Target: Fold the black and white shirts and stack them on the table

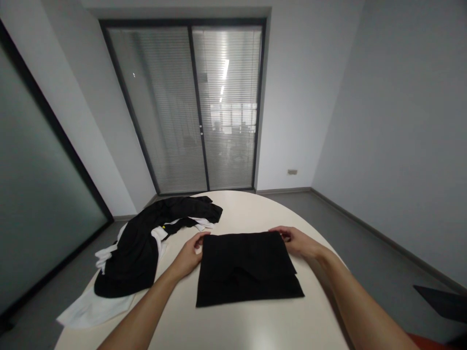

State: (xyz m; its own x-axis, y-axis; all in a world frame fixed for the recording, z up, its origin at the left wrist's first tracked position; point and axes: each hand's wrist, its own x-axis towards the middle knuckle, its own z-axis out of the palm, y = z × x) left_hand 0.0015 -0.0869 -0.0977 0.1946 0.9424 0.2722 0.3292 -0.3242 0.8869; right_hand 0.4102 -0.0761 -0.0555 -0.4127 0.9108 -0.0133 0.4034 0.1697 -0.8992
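Note:
A black garment point(246, 268) lies folded into a flat rectangle on the white round table point(248, 325). My left hand point(189, 254) grips its far left corner, fingers curled over the edge. At the far right corner, my right hand point(296, 240) pinches the cloth the same way. Both forearms reach in from the near side of the table.
A loose heap of black and white clothes point(142, 248) lies on the table's left part, hanging toward its edge. Beyond the table are a grey floor, glass doors with blinds point(197, 112) and plain walls. A dark object point(443, 301) shows at the lower right.

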